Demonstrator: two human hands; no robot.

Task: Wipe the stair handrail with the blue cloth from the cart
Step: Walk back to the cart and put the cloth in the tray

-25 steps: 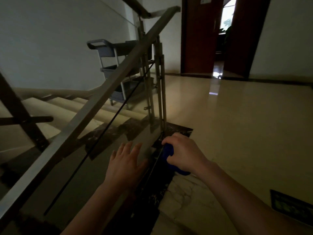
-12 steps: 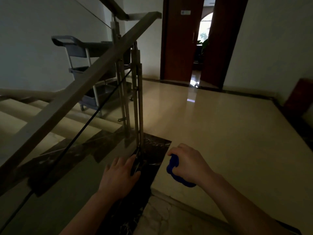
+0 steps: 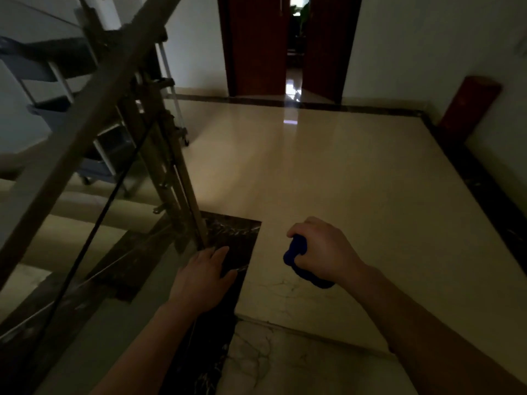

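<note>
Since a second ago the right hand (image 3: 322, 252), fist closed around the bunched blue cloth (image 3: 298, 252), has drifted right to lower centre, away from the handrail (image 3: 94, 109) at upper left, leaving the rail unwiped, while the left hand (image 3: 204, 273) rests spread beside the post base.

Far ahead of you, a dark red door (image 3: 256, 44) stands ajar. A red box (image 3: 467, 106) leans against the right wall, on the glossy cream floor (image 3: 328, 172).
</note>
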